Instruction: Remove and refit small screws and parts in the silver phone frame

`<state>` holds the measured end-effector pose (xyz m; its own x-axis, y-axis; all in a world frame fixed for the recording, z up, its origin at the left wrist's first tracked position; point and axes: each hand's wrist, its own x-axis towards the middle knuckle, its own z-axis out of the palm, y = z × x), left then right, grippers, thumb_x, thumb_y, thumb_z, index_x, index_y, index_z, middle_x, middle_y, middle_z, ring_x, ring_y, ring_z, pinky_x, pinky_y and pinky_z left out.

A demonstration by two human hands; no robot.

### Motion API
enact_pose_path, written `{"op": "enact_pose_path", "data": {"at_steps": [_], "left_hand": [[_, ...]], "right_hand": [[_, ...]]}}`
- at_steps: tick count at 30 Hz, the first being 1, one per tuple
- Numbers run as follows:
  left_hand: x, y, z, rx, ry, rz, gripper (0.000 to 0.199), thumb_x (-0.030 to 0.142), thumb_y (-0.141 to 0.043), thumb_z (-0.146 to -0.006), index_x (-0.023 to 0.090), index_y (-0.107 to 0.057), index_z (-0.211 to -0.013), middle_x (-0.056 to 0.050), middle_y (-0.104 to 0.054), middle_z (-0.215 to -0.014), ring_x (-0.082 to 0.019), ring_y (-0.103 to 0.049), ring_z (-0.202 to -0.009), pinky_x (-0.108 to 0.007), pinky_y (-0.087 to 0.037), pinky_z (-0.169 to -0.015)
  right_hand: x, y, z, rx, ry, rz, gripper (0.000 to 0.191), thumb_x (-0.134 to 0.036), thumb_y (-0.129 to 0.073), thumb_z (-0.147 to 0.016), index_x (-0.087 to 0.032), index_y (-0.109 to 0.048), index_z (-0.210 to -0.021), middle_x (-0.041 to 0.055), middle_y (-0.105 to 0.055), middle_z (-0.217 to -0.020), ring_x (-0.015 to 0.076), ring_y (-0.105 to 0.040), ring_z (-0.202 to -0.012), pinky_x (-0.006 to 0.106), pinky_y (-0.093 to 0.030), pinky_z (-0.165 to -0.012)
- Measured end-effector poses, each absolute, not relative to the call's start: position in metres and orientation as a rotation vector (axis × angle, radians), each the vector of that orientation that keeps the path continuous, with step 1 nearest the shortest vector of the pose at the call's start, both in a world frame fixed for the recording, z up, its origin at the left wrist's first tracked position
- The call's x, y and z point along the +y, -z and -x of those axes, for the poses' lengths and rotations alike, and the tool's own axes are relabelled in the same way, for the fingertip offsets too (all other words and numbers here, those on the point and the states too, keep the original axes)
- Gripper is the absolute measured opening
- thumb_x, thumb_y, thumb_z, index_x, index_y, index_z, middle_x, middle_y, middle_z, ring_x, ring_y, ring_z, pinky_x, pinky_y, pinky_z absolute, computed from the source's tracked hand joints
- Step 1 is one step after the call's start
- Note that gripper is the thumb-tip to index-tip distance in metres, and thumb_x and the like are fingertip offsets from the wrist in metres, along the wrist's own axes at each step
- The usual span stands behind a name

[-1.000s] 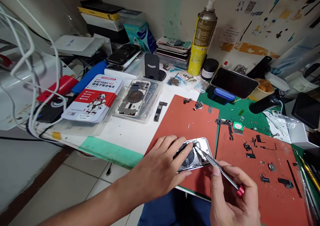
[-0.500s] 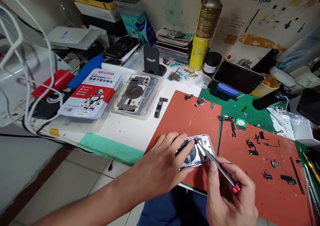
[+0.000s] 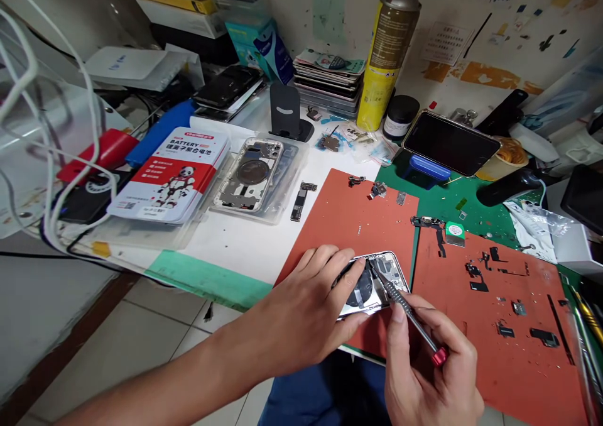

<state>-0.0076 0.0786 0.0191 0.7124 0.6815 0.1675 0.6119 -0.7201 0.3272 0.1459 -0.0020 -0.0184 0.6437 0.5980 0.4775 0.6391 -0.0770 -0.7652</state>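
My left hand (image 3: 313,300) grips the near-left part of an opened phone housing (image 3: 392,269), thumb on the near edge and fingers over its top. Inside the housing a black round coil (image 3: 362,289) shows partly beneath the fingers. My right hand (image 3: 431,363) is closed around a screwdriver (image 3: 412,316) with a knurled grey shaft and a red end cap. Its tip reaches into the housing near the far edge, close to my left index finger. What exactly the tip touches is too small to make out.
Small phone parts (image 3: 478,286) lie over the red-brown mat (image 3: 438,300). A second phone housing (image 3: 249,174) rests on a plastic tray, beside a battery box (image 3: 169,174). Farther back stand a spray can (image 3: 389,55) and a propped phone (image 3: 451,142). White cables (image 3: 94,131) hang at left.
The screwdriver's red end and my right hand have shifted slightly left. My left hand keeps its hold on the housing, and the view has moved a little.
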Motion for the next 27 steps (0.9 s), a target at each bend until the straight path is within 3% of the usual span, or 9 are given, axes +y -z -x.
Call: {"op": "enact_pose_path", "data": {"at_steps": [10, 14, 20, 27], "left_hand": [[0.083, -0.025, 0.007, 1.028, -0.309, -2.618, 0.053, 0.040, -0.060, -0.105, 0.003, -0.058, -0.142, -0.021, -0.064, -0.130, -0.038, -0.060, -0.113, -0.056, -0.059, -0.093], [0.085, -0.030, 0.007, 1.012, -0.309, -2.592, 0.048, 0.040, -0.060, -0.105, 0.005, -0.061, -0.137, -0.021, -0.064, -0.126, -0.036, -0.061, -0.109, -0.055, -0.059, -0.090], [0.087, -0.031, 0.006, 1.012, -0.298, -2.554, 0.048, 0.041, -0.055, -0.107, 0.006, -0.061, -0.139, -0.020, -0.063, -0.124, -0.035, -0.060, -0.107, -0.054, -0.059, -0.090], [0.087, -0.030, 0.005, 1.005, -0.322, -2.513, 0.050, 0.039, -0.055, -0.106, 0.002, -0.061, -0.140, -0.021, -0.063, -0.124, -0.035, -0.058, -0.105, -0.057, -0.059, -0.089]], "right_hand": [[-0.002, 0.017, -0.143, -1.167, 0.245, 1.781, 0.018, -0.028, -0.085, -0.091, -0.021, -0.073, -0.102, 0.0014, -0.083, -0.092, 0.0154, -0.080, -0.077, 0.022, -0.058, -0.063], [0.000, 0.018, -0.146, -1.274, 0.303, 1.713, 0.021, -0.020, -0.086, -0.089, -0.020, -0.073, -0.105, 0.0012, -0.081, -0.088, 0.0158, -0.078, -0.071, 0.026, -0.063, -0.069], [0.005, 0.012, -0.147, -1.367, 0.277, 1.625, 0.026, -0.010, -0.084, -0.087, -0.020, -0.072, -0.109, 0.0030, -0.079, -0.091, 0.0159, -0.074, -0.072, 0.028, -0.060, -0.065], [0.006, 0.015, -0.152, -1.420, 0.389, 1.624, 0.038, -0.010, -0.090, -0.081, -0.018, -0.071, -0.114, 0.0017, -0.077, -0.086, 0.0144, -0.071, -0.067, 0.027, -0.061, -0.067]]}}
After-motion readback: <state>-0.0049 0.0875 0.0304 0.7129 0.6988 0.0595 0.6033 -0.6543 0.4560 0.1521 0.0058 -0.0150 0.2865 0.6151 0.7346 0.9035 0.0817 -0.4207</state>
